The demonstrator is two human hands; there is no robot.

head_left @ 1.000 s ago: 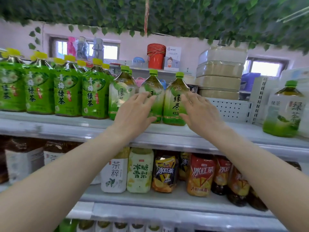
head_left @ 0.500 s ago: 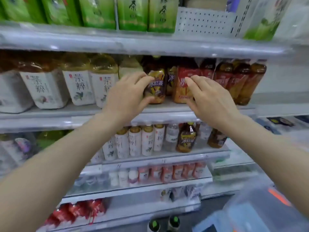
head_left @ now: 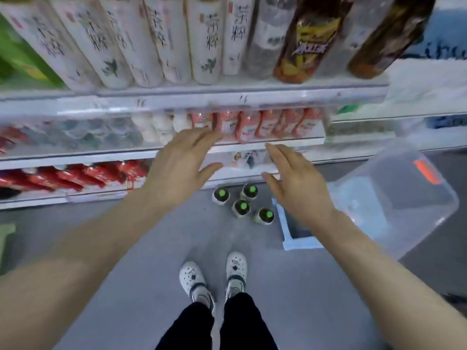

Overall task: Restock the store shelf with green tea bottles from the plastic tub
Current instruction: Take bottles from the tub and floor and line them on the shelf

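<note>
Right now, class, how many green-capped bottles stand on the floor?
4 green-capped bottles, clustered upright on the floor left of the plastic tub: back left, back right, middle, front right. More could hide behind the right hand.

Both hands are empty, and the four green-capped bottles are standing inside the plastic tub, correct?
Not inside: the head view shows the four green-capped bottles standing on the floor beside the plastic tub. The left hand and right hand are indeed empty.
</note>
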